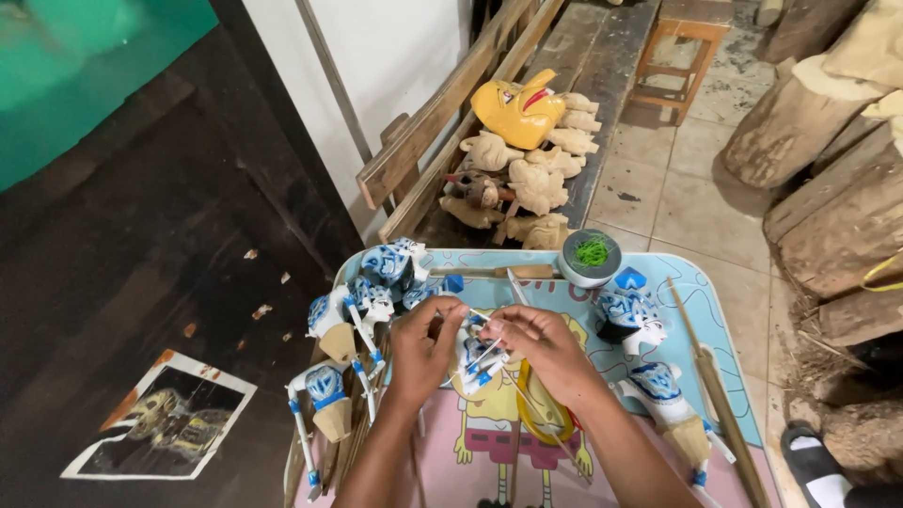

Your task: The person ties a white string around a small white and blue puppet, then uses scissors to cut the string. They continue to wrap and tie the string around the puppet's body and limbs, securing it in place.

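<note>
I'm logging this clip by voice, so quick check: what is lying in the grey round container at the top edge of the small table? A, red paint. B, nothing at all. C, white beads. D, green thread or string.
D: the grey round container at the far edge of the small table holds a tangle of bright green thread, beyond the right hand and left hand working on a blue-and-white puppet piece.

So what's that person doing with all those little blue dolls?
A person's left hand and right hand together hold a small blue and white puppet over a cartoon-printed table. More painted puppets lie around the hands. Plain wooden figures and a yellow mask sit on a bench behind.
</note>
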